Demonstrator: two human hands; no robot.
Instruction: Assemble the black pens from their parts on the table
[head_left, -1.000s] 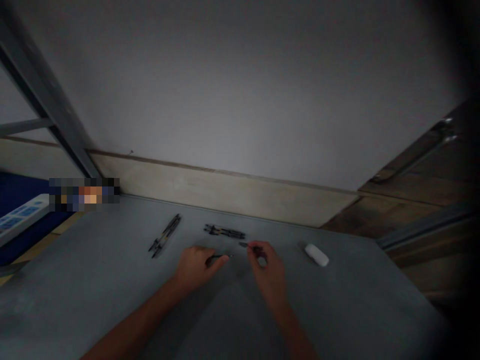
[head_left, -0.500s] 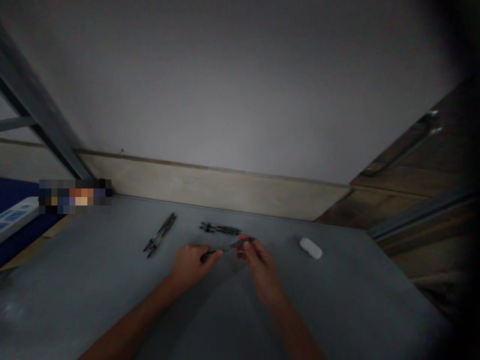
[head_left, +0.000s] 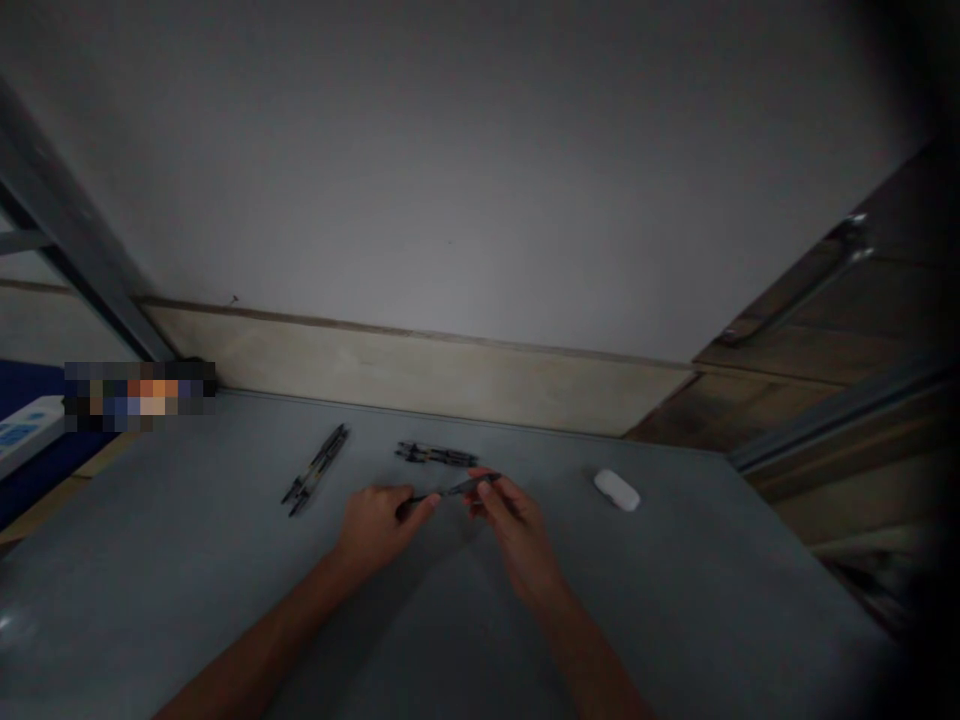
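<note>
My left hand (head_left: 377,525) is closed, its thumb and fingers pinching a thin dark pen part (head_left: 424,497). Between the thumb and fingertips of my right hand (head_left: 513,520) is a dark pen barrel (head_left: 466,486), tilted slightly up to the right. The two pieces meet end to end in the space between my hands; whether they are joined I cannot tell. Just beyond them, several dark pens (head_left: 436,455) lie side by side on the grey table (head_left: 465,640). Left of my left hand, another small group of pens (head_left: 315,470) lies slanted.
A white rounded case (head_left: 617,490) lies to the right of my right hand. Behind the table runs a pale wall with a beige skirting band (head_left: 420,370). At the left edge are a metal post (head_left: 82,240) and a white box with blue print (head_left: 26,435).
The gap between the two dark pieces has narrowed, and their ends now come together. Both hands keep their hold. The whole view has shifted slightly.
</note>
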